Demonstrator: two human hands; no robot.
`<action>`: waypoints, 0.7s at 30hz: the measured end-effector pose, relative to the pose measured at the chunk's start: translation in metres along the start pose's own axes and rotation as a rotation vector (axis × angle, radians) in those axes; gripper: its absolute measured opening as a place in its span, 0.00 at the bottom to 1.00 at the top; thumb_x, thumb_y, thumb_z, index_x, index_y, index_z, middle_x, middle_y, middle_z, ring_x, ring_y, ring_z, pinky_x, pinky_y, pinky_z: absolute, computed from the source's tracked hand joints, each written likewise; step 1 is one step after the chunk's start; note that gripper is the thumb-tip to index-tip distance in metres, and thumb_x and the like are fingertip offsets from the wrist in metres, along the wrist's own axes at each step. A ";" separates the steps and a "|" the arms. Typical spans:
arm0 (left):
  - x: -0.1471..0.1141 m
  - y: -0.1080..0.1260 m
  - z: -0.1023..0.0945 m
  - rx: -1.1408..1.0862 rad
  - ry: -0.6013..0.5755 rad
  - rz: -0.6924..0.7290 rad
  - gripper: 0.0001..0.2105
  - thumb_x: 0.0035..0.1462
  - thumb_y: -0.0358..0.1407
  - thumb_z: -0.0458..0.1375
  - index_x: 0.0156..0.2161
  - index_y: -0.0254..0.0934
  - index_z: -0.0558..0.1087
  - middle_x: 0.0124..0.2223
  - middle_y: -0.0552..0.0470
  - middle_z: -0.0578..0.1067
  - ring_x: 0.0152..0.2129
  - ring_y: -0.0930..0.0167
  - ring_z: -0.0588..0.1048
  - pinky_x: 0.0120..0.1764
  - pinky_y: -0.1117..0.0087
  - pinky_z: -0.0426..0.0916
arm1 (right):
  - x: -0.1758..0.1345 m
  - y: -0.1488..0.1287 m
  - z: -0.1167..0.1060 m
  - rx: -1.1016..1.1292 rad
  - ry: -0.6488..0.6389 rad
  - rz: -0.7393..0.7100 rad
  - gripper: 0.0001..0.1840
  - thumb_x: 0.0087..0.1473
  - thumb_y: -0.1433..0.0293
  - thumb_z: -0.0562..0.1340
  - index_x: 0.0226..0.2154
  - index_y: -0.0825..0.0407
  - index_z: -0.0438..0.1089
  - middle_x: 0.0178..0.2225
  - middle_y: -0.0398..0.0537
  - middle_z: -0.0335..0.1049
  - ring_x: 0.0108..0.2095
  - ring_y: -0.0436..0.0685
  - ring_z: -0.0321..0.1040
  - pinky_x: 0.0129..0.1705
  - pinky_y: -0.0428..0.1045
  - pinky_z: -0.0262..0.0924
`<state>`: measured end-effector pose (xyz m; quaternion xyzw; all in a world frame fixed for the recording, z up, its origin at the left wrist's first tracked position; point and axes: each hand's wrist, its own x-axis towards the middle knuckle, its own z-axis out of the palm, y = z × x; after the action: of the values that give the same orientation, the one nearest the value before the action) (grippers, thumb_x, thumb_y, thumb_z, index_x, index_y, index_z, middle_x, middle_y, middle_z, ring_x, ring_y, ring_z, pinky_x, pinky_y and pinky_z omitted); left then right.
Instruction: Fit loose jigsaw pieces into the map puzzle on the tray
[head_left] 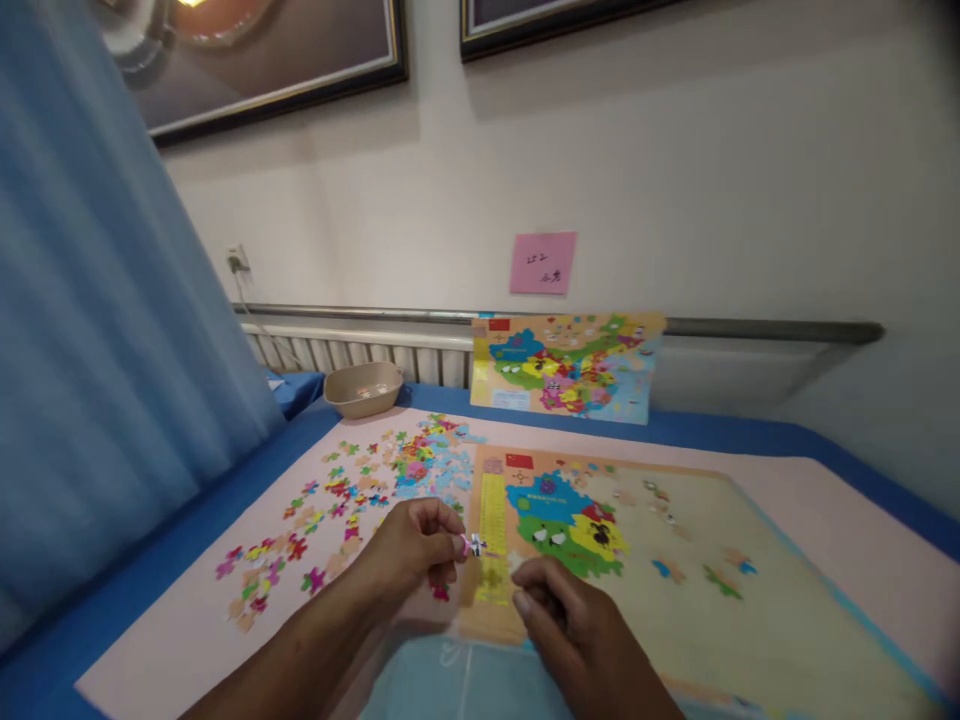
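Observation:
My left hand [420, 545] pinches a small puzzle piece [475, 545] with pink, white and dark markings, held over the left border of the puzzle board [675, 610]. To its right, my right hand [574, 620] is closed low over the board, thumb against the curled fingers. A pale patch shows by those fingertips; whether it is a held piece I cannot make out. The assembled part of the map puzzle [555, 510] shows blue, green and yellow regions with animal pictures. A few loose pieces [724, 580] lie on the board's bare right half.
Many loose puzzle pieces [345, 490] spread over the pink sheet [180, 620] at left. A beige basket [345, 395] with some pieces stands behind them. A printed reference map [566, 370] leans against the wall rail [757, 328]. A blue curtain [112, 330] hangs at left.

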<state>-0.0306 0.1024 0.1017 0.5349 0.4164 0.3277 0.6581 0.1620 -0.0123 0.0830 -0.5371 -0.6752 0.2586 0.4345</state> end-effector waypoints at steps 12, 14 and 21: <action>-0.016 -0.019 0.047 -0.246 -0.017 -0.111 0.19 0.34 0.42 0.74 0.26 0.32 0.72 0.21 0.50 0.77 0.13 0.75 0.71 0.19 0.77 0.63 | 0.006 0.002 0.012 0.256 0.146 0.103 0.09 0.63 0.63 0.58 0.40 0.51 0.68 0.31 0.42 0.68 0.30 0.55 0.65 0.32 0.46 0.58; -0.017 -0.018 0.047 -0.244 -0.002 -0.123 0.16 0.36 0.40 0.73 0.26 0.33 0.73 0.21 0.51 0.76 0.13 0.75 0.71 0.20 0.77 0.65 | 0.007 0.002 0.011 0.253 0.140 0.091 0.08 0.64 0.63 0.57 0.39 0.50 0.68 0.31 0.42 0.69 0.30 0.55 0.66 0.32 0.46 0.58; -0.019 -0.019 0.044 -0.206 -0.026 -0.124 0.14 0.41 0.40 0.71 0.27 0.33 0.73 0.19 0.52 0.74 0.15 0.75 0.71 0.21 0.77 0.65 | 0.008 0.009 0.013 0.248 0.123 0.066 0.09 0.65 0.64 0.56 0.41 0.50 0.68 0.34 0.43 0.71 0.33 0.55 0.69 0.36 0.46 0.63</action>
<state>0.0004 0.0620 0.0901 0.4417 0.4043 0.3206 0.7339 0.1551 -0.0007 0.0722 -0.5161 -0.5919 0.3211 0.5294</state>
